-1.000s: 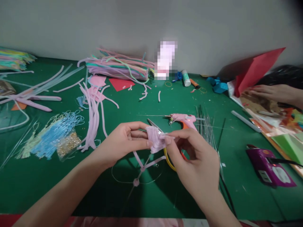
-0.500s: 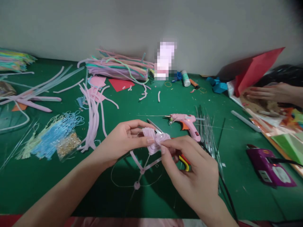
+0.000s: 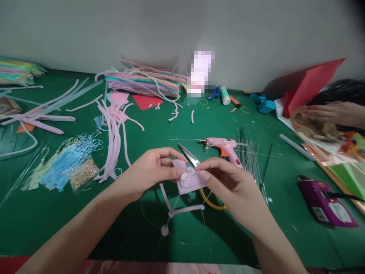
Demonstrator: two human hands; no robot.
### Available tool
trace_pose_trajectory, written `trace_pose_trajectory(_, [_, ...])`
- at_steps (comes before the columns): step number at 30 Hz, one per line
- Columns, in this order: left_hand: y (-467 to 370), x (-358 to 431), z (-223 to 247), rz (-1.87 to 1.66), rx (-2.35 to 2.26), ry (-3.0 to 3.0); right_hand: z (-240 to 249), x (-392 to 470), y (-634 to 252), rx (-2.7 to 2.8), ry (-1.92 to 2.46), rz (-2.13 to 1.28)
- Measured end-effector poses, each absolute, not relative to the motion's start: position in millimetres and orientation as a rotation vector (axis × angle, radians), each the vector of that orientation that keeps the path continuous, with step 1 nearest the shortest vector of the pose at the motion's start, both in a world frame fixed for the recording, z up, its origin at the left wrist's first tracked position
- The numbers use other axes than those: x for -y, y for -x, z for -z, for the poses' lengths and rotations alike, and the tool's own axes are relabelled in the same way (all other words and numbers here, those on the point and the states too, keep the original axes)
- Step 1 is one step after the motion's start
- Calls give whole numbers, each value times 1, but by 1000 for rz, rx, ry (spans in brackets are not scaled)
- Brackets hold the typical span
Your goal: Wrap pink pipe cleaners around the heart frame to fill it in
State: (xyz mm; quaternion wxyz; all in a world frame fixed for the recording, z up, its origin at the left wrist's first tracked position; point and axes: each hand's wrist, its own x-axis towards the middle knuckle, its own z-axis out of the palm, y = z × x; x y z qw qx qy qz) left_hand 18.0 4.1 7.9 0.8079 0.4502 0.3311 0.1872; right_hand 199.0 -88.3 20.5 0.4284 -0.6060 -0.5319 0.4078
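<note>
Between my two hands is a pale lilac bow-shaped piece (image 3: 189,180) of fuzzy pipe cleaner. My left hand (image 3: 156,167) pinches its left end with thumb and fingers. On its right end the thumb and forefinger of my right hand (image 3: 230,182) are closed. Below hangs a thin stem with lilac pipe-cleaner arms (image 3: 186,209) and a small lilac knob (image 3: 165,230); a fine wire loops around it. Scissors (image 3: 189,155) lie behind the bow, their yellow handle (image 3: 212,203) partly hidden by my right hand. Beyond them rests a pink glue gun (image 3: 225,146).
Lilac pipe cleaners (image 3: 113,152), blue tassels (image 3: 64,167) and a bag of gold beads (image 3: 83,175) lie left. Thin wires (image 3: 251,160) and a purple power box (image 3: 326,203) are at right. Another person's hand (image 3: 333,113) rests over brown material. A pipe-cleaner bundle (image 3: 145,82) lies behind.
The bow piece has turned and tilted, showing more of its right loop. My right hand has shifted right, uncovering more of the scissors and the lilac arm below.
</note>
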Motion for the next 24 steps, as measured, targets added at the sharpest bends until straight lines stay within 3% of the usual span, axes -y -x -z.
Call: trace_pose_trajectory(24, [-22,0,-15,-381,-778,-1121,-37,86,-194,1215,1639,-1123])
